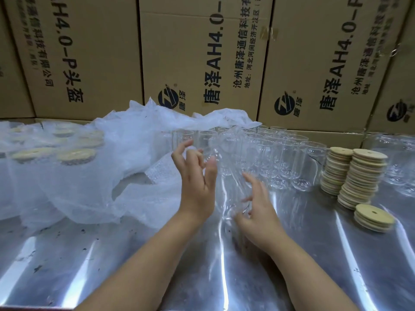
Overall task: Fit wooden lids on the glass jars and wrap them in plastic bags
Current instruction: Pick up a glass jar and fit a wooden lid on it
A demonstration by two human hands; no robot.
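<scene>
Starting left of the clear plastic bag point(229, 189), you had finished jars point(74, 157), lidded and wrapped, standing under plastic. Your left hand point(197, 182) pinched the bag's upper edge, thumb against loosely curled fingers; your right hand point(258, 212), fingers spread, cupped its lower end. Whether a jar sat inside, I couldn't tell. Behind the bag stood bare glass jars point(289, 158); right of it, stacked wooden lids point(359, 178). Best, I'd judge, was to open the mouth wide before sliding a lidded jar in.

Glossy metal table point(112, 254), clear glass jars point(289, 158), matt wooden lids point(374, 217), brown cardboard boxes point(89, 52).
</scene>
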